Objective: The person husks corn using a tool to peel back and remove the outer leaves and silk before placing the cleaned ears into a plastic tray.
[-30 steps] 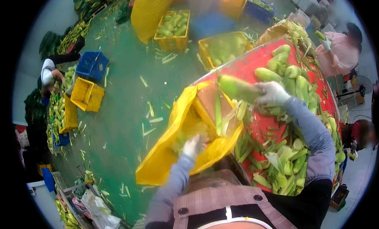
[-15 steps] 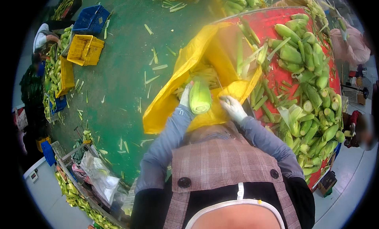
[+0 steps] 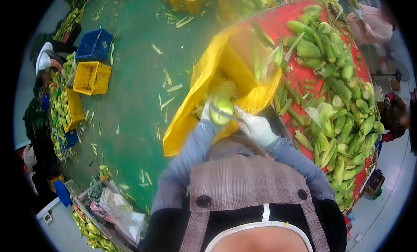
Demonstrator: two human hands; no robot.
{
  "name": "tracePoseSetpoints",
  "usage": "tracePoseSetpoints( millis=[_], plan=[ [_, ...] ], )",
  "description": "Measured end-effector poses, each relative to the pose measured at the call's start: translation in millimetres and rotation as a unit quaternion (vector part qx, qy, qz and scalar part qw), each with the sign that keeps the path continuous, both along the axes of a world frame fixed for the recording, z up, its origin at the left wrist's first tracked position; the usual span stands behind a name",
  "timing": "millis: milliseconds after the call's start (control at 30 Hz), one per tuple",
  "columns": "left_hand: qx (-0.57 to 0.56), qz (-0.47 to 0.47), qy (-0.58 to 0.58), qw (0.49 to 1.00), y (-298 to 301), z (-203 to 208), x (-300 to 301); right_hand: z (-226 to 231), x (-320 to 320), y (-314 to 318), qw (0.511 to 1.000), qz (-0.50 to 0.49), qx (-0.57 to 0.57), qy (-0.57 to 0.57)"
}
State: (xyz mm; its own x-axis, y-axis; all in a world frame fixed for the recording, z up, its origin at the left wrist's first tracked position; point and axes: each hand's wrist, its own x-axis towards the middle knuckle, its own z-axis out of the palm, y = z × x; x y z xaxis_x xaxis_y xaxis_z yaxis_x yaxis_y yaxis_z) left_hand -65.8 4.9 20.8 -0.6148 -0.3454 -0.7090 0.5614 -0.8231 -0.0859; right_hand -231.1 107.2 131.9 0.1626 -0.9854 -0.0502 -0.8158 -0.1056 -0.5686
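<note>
My left hand [image 3: 206, 112] is closed around the side of a green ear of corn [image 3: 222, 105] in its husk, its cut end turned toward me. In my right hand [image 3: 257, 128], gloved in white, is a knife [image 3: 226, 114] whose thin blade lies across that end of the ear. Both hands are over the mouth of a large yellow bag [image 3: 180, 126], which has pale husk scraps inside. Just right of the bag, a red table [image 3: 284, 17] carries a big heap of corn ears [image 3: 341, 104] in green husks.
Yellow crates [image 3: 92, 78] and a blue crate [image 3: 94, 44] stand on the green floor [image 3: 130, 100] at left, among scattered husk strips. A metal cart [image 3: 82, 195] with plastic bags is at lower left. Other people work at far left and right, one in pink [image 3: 371, 26].
My right hand has moved left to the ear, bringing the knife blade across its end. The ear is now slightly lower in the bag's mouth. The view has shifted a little.
</note>
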Motion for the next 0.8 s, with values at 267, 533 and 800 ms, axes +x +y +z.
tracePoseSetpoints(
  millis=[267, 533, 800],
  plan=[
    [-0.035, 0.021, -0.02, 0.999, 10.5, 19.5, -0.4, 2.0, 21.7, -17.5, 0.998, -0.057, -0.034, -0.012],
    [-0.111, -0.072, -0.005, 0.991, 8.1, 35.1, 52.6, 16.1, 7.3, -28.0, 0.997, 0.0, -0.015, 0.069],
    [-0.192, -0.07, 0.036, 0.978, 19.4, 67.0, 81.5, 10.6, -88.7, -58.3, 0.956, -0.275, -0.076, -0.075]
  ],
)
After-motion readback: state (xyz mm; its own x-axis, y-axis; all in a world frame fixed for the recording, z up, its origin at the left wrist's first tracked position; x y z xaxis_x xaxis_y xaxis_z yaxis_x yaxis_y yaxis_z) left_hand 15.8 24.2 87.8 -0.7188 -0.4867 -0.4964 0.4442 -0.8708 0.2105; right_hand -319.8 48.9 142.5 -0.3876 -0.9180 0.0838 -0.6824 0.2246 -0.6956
